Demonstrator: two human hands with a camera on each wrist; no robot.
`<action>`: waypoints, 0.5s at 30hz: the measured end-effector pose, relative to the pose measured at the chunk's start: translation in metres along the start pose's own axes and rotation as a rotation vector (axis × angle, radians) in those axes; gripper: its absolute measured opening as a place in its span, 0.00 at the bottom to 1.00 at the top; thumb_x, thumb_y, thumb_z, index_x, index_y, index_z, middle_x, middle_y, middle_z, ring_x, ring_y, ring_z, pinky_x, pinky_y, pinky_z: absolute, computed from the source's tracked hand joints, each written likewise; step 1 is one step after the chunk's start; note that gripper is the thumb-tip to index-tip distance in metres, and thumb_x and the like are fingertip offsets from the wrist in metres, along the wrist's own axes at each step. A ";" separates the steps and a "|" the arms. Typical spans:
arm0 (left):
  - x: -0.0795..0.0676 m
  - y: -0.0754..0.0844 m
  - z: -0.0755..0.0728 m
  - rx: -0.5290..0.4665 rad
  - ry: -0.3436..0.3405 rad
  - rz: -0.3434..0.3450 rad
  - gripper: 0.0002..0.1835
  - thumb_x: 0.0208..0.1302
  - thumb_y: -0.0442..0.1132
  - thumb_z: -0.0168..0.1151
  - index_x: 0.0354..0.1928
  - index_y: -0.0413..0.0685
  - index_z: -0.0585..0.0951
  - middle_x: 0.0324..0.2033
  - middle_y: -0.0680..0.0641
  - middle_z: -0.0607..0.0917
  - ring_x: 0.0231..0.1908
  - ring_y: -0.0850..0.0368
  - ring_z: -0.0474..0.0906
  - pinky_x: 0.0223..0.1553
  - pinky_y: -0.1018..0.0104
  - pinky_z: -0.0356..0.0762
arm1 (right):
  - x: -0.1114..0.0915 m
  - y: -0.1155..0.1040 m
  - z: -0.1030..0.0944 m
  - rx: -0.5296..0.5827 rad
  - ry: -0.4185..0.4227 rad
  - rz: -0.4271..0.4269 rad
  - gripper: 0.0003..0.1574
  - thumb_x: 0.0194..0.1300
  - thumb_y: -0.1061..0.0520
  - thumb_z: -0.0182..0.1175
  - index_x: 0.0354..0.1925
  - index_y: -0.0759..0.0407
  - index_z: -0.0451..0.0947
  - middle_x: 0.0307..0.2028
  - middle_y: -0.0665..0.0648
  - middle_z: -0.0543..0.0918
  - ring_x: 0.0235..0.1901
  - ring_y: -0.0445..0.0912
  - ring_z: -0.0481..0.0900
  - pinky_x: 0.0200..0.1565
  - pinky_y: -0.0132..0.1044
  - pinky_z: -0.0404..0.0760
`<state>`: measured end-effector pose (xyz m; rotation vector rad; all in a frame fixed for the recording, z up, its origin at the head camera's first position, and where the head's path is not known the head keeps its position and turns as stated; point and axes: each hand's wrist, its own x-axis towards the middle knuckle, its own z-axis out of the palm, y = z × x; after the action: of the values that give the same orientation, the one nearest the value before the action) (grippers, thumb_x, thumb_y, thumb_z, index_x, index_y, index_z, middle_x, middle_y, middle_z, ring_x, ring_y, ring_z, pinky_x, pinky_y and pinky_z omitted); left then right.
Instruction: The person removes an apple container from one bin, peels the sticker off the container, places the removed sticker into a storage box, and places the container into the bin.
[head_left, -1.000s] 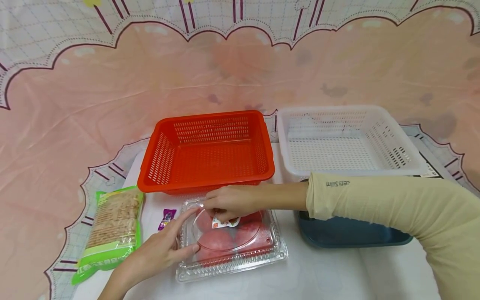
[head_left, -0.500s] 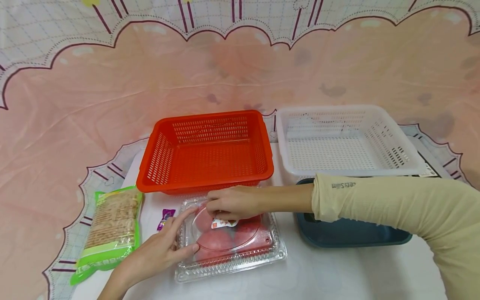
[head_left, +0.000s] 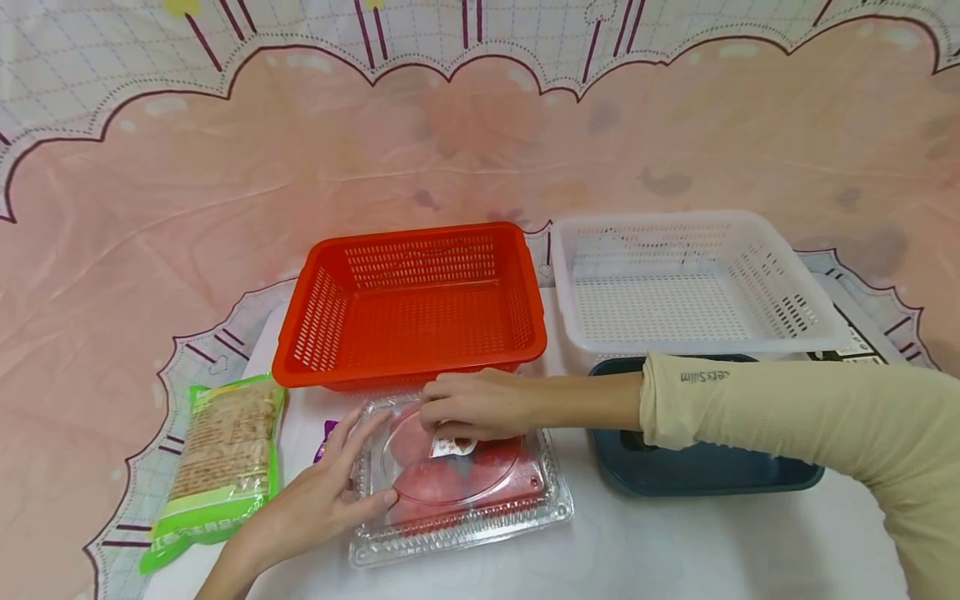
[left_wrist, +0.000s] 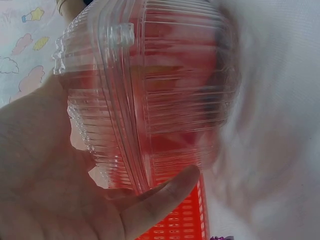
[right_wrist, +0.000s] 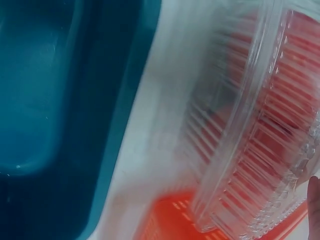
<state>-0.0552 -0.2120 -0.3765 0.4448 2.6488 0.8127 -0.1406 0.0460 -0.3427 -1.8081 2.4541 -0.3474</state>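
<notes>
Pink patterned cloth [head_left: 375, 150] backs the white table [head_left: 637, 550]. At near centre, a clear ribbed plastic box [head_left: 480, 523] of round red fruit [head_left: 431, 485] is braced by the left hand [head_left: 330, 496], fingers spread along its left side, likely for steadiness, while the right hand's [head_left: 480, 406] curled fingers pinch its white label [head_left: 450, 448].

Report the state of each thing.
Clear rectangular plastic box: closed, left hand against it
White printed label: pinched by right hand
Red rectangular plastic basket: upright
White rectangular plastic basket: upright
Dark teal plastic tray: upright, partly hidden
Green and clear plastic bag: lying flat
Small purple packet: partly hidden
</notes>
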 end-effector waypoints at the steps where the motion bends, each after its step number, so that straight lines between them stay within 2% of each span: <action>1: 0.000 0.000 0.000 0.001 0.005 0.005 0.47 0.57 0.63 0.64 0.74 0.76 0.47 0.75 0.40 0.45 0.37 0.57 0.78 0.37 0.54 0.80 | -0.001 0.000 -0.001 0.010 -0.004 0.004 0.04 0.69 0.51 0.58 0.40 0.48 0.77 0.42 0.46 0.80 0.43 0.40 0.75 0.37 0.21 0.74; 8: 0.001 -0.001 0.002 0.010 0.035 0.036 0.51 0.57 0.62 0.65 0.76 0.70 0.45 0.73 0.41 0.48 0.35 0.59 0.76 0.38 0.55 0.80 | -0.010 0.000 -0.001 0.083 -0.029 0.029 0.05 0.70 0.51 0.57 0.42 0.49 0.73 0.39 0.46 0.80 0.41 0.39 0.76 0.41 0.20 0.74; 15: 0.001 -0.002 0.002 0.013 0.042 0.043 0.52 0.57 0.62 0.65 0.76 0.69 0.45 0.73 0.42 0.49 0.35 0.59 0.75 0.38 0.58 0.79 | -0.019 -0.001 0.001 0.116 -0.022 0.041 0.04 0.69 0.54 0.58 0.41 0.49 0.72 0.35 0.45 0.78 0.38 0.39 0.75 0.39 0.20 0.73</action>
<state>-0.0557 -0.2118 -0.3794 0.4949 2.6930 0.8269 -0.1339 0.0638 -0.3445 -1.7049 2.3985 -0.4537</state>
